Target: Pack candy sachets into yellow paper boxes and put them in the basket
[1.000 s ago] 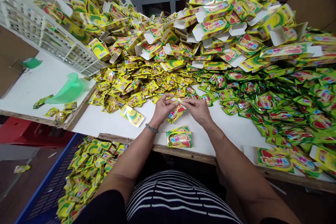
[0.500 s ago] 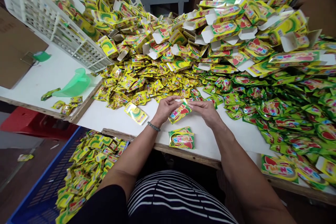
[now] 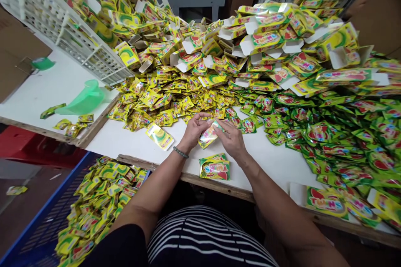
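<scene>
Between both hands is a small yellow and green box (image 3: 206, 137) with a watermelon print, held just above the white table. My left hand (image 3: 194, 131), with a beaded bracelet on its wrist, grips the box's upper left end. The fingers of my right hand (image 3: 231, 137) press on its upper right end. Below it, near the table edge, lie overlapping green and yellow boxes (image 3: 216, 170). A yellow box (image 3: 159, 135) rests to the left. Behind the hands are heaps of yellow packets (image 3: 175, 96) and green packets (image 3: 322, 129).
Open-ended boxes (image 3: 263, 37) are piled at the back. A white crate (image 3: 90, 50) leans at the back left, near a green scoop (image 3: 86, 100). A blue crate (image 3: 37, 225) of filled boxes stands below the table's left part. More boxes (image 3: 328, 202) lie at the right edge.
My right hand has shifted left and its fingers have moved over the upper end of the held box. The view has shifted slightly.
</scene>
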The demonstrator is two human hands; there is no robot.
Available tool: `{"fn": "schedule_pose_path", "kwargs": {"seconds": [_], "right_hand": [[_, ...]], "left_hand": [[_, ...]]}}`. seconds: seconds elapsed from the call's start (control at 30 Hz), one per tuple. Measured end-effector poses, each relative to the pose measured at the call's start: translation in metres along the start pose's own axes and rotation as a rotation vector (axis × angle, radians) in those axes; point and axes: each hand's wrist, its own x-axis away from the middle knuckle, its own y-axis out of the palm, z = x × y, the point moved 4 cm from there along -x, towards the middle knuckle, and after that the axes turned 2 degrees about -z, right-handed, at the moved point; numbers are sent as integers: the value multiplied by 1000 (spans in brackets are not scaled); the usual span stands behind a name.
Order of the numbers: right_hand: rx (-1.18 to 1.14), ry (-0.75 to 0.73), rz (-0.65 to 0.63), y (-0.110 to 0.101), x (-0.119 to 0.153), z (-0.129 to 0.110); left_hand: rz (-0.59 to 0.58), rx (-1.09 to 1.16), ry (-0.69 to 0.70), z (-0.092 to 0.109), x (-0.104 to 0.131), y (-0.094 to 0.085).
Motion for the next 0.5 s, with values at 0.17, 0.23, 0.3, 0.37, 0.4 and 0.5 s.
{"fn": "schedule_pose_path", "kwargs": {"seconds": [0.17, 0.23, 0.3, 0.37, 0.4, 0.5], "right_hand": [[132, 171, 161, -32, -5, 23], [352, 280, 319, -55, -4, 42], [557, 358, 313, -68, -3, 60], [673, 428, 179, -69, -4, 76], [695, 460, 110, -67, -5, 81], [702, 524, -22, -58, -9, 86]], "left_hand": [[-266, -168, -147, 5, 13, 15], [-508, -349, -197, 3, 22, 27], [-644, -566, -138, 0, 27, 33], [-687, -722, -74, -3, 26, 33], [-688, -769, -55, -4, 24, 32], [-555, -950, 47, 0, 9, 25]]}}
